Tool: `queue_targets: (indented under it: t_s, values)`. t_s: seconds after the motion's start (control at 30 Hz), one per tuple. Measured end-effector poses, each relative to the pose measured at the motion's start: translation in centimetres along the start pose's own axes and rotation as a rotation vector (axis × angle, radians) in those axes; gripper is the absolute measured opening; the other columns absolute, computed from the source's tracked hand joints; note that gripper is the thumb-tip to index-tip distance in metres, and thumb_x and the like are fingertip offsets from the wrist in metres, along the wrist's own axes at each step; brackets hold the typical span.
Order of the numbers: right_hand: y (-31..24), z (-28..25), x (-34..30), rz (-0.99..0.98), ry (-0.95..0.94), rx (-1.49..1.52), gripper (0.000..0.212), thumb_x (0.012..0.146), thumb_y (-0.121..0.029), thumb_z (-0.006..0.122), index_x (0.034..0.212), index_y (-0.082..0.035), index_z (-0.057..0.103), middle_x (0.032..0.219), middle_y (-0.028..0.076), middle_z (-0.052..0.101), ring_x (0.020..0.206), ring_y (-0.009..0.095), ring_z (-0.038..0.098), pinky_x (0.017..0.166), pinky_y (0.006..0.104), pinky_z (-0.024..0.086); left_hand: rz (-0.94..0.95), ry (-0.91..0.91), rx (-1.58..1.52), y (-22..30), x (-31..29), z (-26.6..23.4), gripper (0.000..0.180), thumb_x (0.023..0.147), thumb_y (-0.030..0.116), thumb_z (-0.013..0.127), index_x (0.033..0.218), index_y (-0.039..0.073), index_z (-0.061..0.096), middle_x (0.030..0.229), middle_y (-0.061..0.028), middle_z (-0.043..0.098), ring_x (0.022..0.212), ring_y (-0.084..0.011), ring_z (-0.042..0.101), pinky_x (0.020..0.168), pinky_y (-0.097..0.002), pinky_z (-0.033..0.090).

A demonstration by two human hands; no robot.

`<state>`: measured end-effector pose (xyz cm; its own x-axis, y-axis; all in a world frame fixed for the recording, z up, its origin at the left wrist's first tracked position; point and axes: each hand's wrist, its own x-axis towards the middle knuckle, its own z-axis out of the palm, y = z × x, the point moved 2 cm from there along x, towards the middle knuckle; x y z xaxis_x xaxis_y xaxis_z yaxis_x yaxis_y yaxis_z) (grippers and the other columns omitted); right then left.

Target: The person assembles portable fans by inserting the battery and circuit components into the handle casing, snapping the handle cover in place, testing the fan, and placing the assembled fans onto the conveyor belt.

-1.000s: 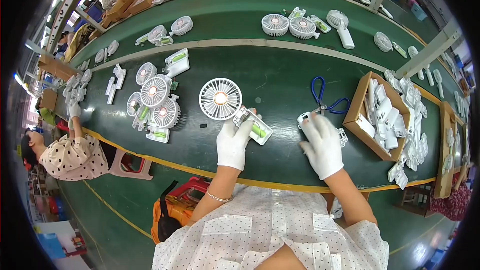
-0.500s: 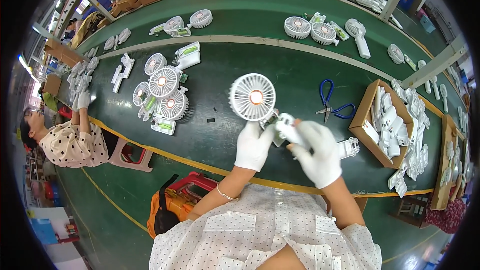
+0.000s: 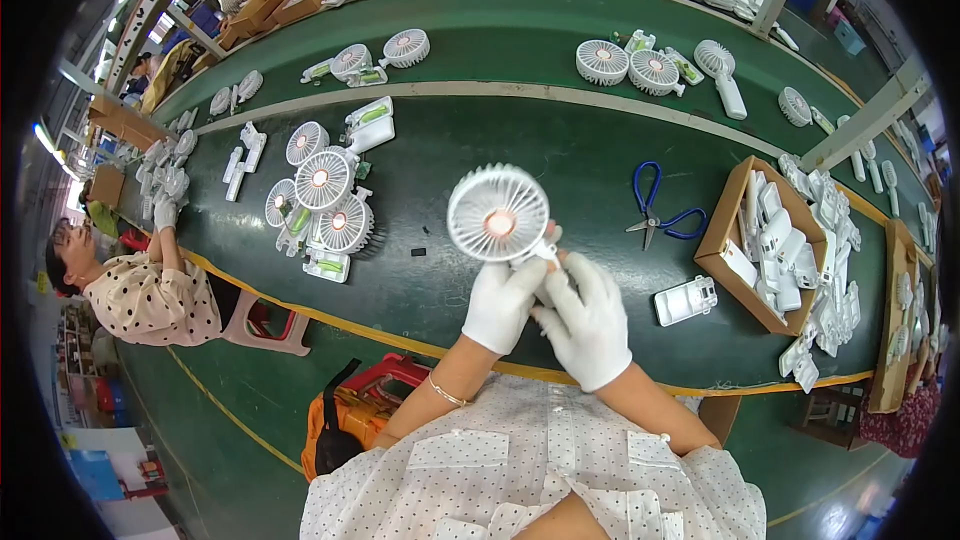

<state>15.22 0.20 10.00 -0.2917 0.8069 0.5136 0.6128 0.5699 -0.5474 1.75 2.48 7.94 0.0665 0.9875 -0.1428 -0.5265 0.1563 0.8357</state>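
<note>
A white handheld fan [image 3: 498, 212] with a round caged head is held up over the bench in front of me. My left hand [image 3: 500, 302], in a white glove, grips it just below the head, fingers closed. My gloved right hand [image 3: 588, 325] closes round the handle end from the right, fingertips pressed near the fan's neck. The handle is mostly hidden by both gloves. To the right of my hands an open white handle shell [image 3: 686, 301] lies on the bench.
Blue-handled scissor-like cutters [image 3: 660, 215] lie ahead right. A cardboard box [image 3: 722, 255] of white shells stands beside a loose heap [image 3: 838, 240]. Left lies a cluster of fans [image 3: 325, 180]. A co-worker [image 3: 145, 285] sits at far left. A small black piece [image 3: 418, 252] lies on the bench.
My right hand has moved left, bringing the white shell piece it held against the fan's handle. The fan head has tilted and shifted slightly left.
</note>
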Motion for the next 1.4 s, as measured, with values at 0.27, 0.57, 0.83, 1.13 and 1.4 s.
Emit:
queue_targets:
  t_s: [0.27,0.57,0.83,1.13,1.4]
  values:
    - [3.7,-1.2,-1.8,0.661,-0.319,0.945,0.048,0.083,-0.011,0.068,0.128,0.003,0.056,0.115,0.016,0.063,0.095,0.019,0.065,0.081,0.0302,0.052,-0.015,-0.192,-0.084,0.0,0.0,-1.7,0.042,0.088,-0.006,0.054,0.129,-0.002,0.048,0.122,-0.0143,0.055,0.120,-0.0318,0.055,0.106,-0.0475,0.045]
    - [3.3,-1.5,-1.1,0.675,-0.586,0.736,0.041,0.085,-0.020,0.068,0.120,0.002,0.062,0.094,0.009,0.067,0.083,0.013,0.063,0.076,0.0295,0.051,-0.175,-0.216,-0.017,-0.6,-0.4,-1.1,0.060,0.076,-0.016,0.050,0.135,-0.002,0.050,0.127,-0.0137,0.059,0.123,-0.0297,0.057,0.107,-0.0442,0.045]
    - [3.1,-1.0,-1.9,0.643,-0.505,0.831,0.046,0.086,-0.014,0.067,0.127,0.004,0.057,0.102,0.012,0.066,0.086,0.014,0.065,0.077,0.0290,0.052,-0.085,-0.153,0.146,-0.4,-0.3,-0.6,0.050,0.084,-0.004,0.055,0.133,-0.006,0.048,0.123,-0.0144,0.061,0.118,-0.0261,0.060,0.102,-0.0403,0.049]
    - [1.5,0.6,-1.4,0.102,0.082,-0.062,0.061,0.071,-0.005,0.077,0.127,0.000,0.055,0.120,0.021,0.056,0.104,0.038,0.058,0.087,0.0415,0.050,-0.071,0.073,0.091,-0.7,0.1,1.7,0.041,0.092,0.009,0.061,0.131,-0.001,0.054,0.121,-0.0095,0.063,0.109,-0.0174,0.062,0.095,-0.0302,0.049]
    - [1.3,-0.2,-0.7,0.189,-0.020,-0.059,0.055,0.075,-0.003,0.070,0.128,-0.002,0.055,0.116,0.019,0.057,0.102,0.038,0.058,0.086,0.0430,0.048,-0.074,-0.061,0.395,-1.8,0.0,0.6,0.050,0.091,0.008,0.060,0.139,0.000,0.047,0.131,-0.0086,0.058,0.117,-0.0131,0.056,0.100,-0.0290,0.045]
